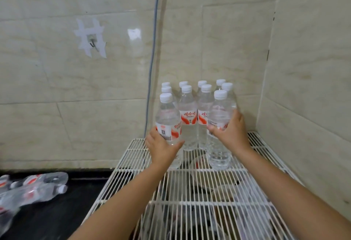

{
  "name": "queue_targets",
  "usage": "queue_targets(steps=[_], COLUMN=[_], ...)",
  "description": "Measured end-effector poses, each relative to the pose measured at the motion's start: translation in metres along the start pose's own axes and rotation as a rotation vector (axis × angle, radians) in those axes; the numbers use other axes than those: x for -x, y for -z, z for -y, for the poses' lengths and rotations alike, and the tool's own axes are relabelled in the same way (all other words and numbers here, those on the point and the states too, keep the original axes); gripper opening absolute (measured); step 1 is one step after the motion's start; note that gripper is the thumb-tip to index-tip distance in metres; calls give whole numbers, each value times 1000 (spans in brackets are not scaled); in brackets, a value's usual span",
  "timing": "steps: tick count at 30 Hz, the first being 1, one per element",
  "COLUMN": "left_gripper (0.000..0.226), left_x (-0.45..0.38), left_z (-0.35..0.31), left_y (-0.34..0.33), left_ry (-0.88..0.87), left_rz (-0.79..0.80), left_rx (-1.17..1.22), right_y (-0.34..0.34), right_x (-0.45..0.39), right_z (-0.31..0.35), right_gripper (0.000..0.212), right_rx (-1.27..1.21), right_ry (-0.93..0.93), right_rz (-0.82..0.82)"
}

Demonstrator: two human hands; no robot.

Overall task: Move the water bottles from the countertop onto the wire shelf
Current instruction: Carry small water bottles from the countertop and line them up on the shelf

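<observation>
The scene is evenly and fairly brightly lit, with a slightly warm cast; the light is seen to come from above and behind the camera, since small white glare patches are reflected on the glossy wall tiles (95, 80) at upper left; shadows are soft and weak, and only a faint one is cast behind the standing bottles (190, 118); the centre is rendered fairly sharp, the red label print being legible; the bottles on the countertop (32, 188) at lower left are smeared by blur; straight tile joints are bowed toward the edges by wide-angle distortion; the wire shelf (190, 186) is slightly overexposed, and what lies beneath it is dim and indistinct.
</observation>
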State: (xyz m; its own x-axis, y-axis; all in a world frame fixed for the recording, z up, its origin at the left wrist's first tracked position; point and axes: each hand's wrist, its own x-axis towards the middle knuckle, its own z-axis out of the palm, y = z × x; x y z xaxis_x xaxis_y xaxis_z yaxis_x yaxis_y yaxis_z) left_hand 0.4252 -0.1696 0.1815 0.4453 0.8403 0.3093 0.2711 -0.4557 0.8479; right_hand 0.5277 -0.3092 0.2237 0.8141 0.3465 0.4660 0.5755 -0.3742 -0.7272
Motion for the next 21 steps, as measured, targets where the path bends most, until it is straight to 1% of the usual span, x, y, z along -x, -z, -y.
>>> queue_targets(steps=[2, 4, 6, 8, 10, 12, 13, 15, 16, 18, 20, 21], left_gripper=[83, 69, 51, 41, 37, 35, 36, 45, 52, 62, 73, 77], left_x=[-5, -11, -16, -22, -28, -30, -31, -29, -26, -19, -9, -5], left_z=[0, 1, 2, 4, 8, 9, 10, 9, 7, 5, 0, -2], left_y=[5, 12, 22, 29, 33, 36, 36, 36, 34, 24, 15, 14], left_ry=[-18, -48, -38, 8, 38, 30, 11, -49, -93, -161, -109, -66], left_rz=[47, 124, 262, 375, 419, 451, 473, 516, 482, 269, 55, -5], left_rx=[11, 66, 268, 448, 503, 490, 463, 379, 314, 147, 47, 46], right_y=[-1, -2, -3, -5, -6, -6, -6, -7, -8, -10, -12, -13], right_x=[-1, -1, -2, -3, -3, -3, -2, -2, -2, -1, 1, 2], right_z=[0, -1, -3, -4, -6, -6, -6, -6, -6, -5, -5, -5], right_gripper=[87, 89, 91, 91, 90, 89, 88, 88, 88, 89, 92, 94], right_rx=[1, -16, -25, -18, -29, -52, -59, -61, -54, -39, -14, 1], right_ry=[-4, -16, -22, -23, -24, -25, -27, -36, -41, -42, -44, -52], right_rz=[-4, -4, -13, -14, -9, -7, -8, -11, -16, -36, -57, -54])
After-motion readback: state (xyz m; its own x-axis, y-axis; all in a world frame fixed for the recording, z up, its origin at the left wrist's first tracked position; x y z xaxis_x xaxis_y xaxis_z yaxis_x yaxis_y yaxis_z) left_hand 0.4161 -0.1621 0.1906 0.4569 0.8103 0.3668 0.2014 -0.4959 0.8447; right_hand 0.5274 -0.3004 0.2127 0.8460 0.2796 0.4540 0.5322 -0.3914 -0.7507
